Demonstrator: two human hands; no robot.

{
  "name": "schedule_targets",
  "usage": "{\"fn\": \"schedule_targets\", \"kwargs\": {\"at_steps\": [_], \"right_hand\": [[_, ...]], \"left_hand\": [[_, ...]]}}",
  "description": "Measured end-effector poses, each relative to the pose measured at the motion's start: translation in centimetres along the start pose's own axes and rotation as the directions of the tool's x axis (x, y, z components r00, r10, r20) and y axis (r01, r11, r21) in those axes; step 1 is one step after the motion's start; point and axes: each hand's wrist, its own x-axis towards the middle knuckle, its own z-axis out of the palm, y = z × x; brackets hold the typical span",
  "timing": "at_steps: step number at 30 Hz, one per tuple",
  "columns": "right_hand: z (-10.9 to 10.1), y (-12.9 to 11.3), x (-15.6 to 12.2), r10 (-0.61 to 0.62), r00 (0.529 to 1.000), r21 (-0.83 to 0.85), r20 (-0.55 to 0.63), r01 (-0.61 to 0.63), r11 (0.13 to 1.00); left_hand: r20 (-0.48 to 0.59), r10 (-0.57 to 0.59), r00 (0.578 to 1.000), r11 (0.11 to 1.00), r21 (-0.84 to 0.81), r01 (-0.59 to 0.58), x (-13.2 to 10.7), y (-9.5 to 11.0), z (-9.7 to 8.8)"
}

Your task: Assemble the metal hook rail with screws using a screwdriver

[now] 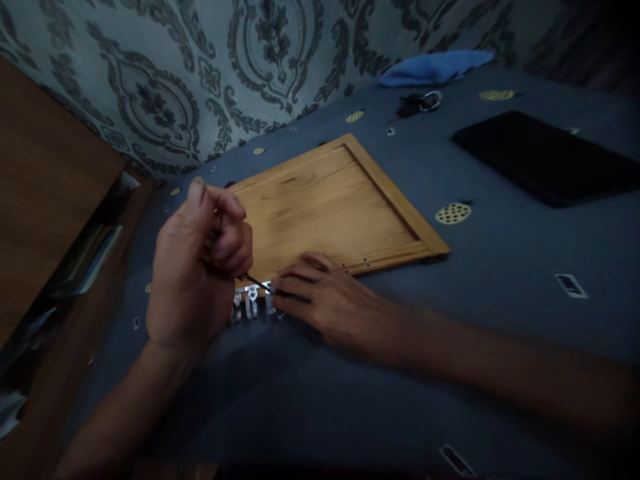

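Observation:
My left hand (200, 260) is closed around the handle of a screwdriver, most of which the fingers hide. Its thin dark shaft (257, 283) slants down to a silver metal hook rack (253, 292) at the near edge of a framed wooden panel (310, 207). The shaft's tip meets the rack's right end beside my right fingertips. Palm down, my right hand (335, 300) reaches in from the right, its fingers pinched at that end of the rack and partly covering it. A screw there cannot be made out.
The panel lies on a dark blue patterned cloth (500, 320). A black flat case-like object (545, 157), keys on a ring (420, 103) and a blue cloth (435, 67) lie at the back right. A wooden cabinet (55, 180) with open shelving stands left; a patterned wall (270, 60) rises behind.

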Motion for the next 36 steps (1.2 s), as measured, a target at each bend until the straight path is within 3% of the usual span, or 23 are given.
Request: {"fn": "schedule_targets", "kwargs": {"at_steps": [5, 11, 15, 18, 23, 27, 30, 32, 36], "right_hand": [[0.0, 0.0, -0.1, -0.01, 1.0, 0.007, 0.002, 0.01, 1.0], [0.1, 0.0, 0.0, -0.008, 1.0, 0.003, -0.013, 0.008, 1.0], [0.0, 0.0, 0.0, -0.008, 1.0, 0.004, -0.015, 0.008, 1.0], [0.1, 0.0, 0.0, -0.019, 1.0, 0.003, -0.024, 0.019, 1.0], [0.0, 0.0, 0.2, -0.003, 1.0, -0.02, -0.008, 0.002, 1.0], [0.0, 0.0, 0.1, -0.004, 1.0, -0.033, 0.008, 0.004, 0.999], [0.1, 0.1, 0.1, -0.019, 1.0, -0.016, 0.007, 0.019, 1.0], [0.1, 0.2, 0.1, -0.025, 1.0, -0.007, -0.004, 0.025, 1.0], [-0.2, 0.1, 0.2, -0.014, 1.0, 0.006, 0.007, 0.014, 1.0]], "left_hand": [[0.091, 0.054, 0.994, 0.998, -0.016, -0.053, -0.2, 0.0, -0.1], [0.191, 0.017, 0.982, 1.0, -0.022, -0.013, 0.6, -0.3, -0.5], [0.388, -0.031, 0.921, 0.999, -0.007, 0.037, 1.3, -0.3, -1.5], [0.442, -0.038, 0.896, 0.999, -0.005, 0.045, 1.6, -0.2, -2.2], [0.382, 0.001, 0.924, 0.999, -0.041, 0.015, 1.5, -0.5, -2.2], [0.106, 0.049, 0.993, 0.998, -0.031, -0.046, 1.6, -1.0, -1.4], [-0.063, 0.082, 0.995, 0.996, -0.016, -0.083, 1.4, -1.2, -0.9], [-0.086, 0.075, 0.993, 0.997, -0.003, -0.075, 1.1, -1.1, -0.7], [-0.02, 0.081, 0.997, 0.997, 0.016, -0.08, 0.5, -0.8, -0.5]]}}
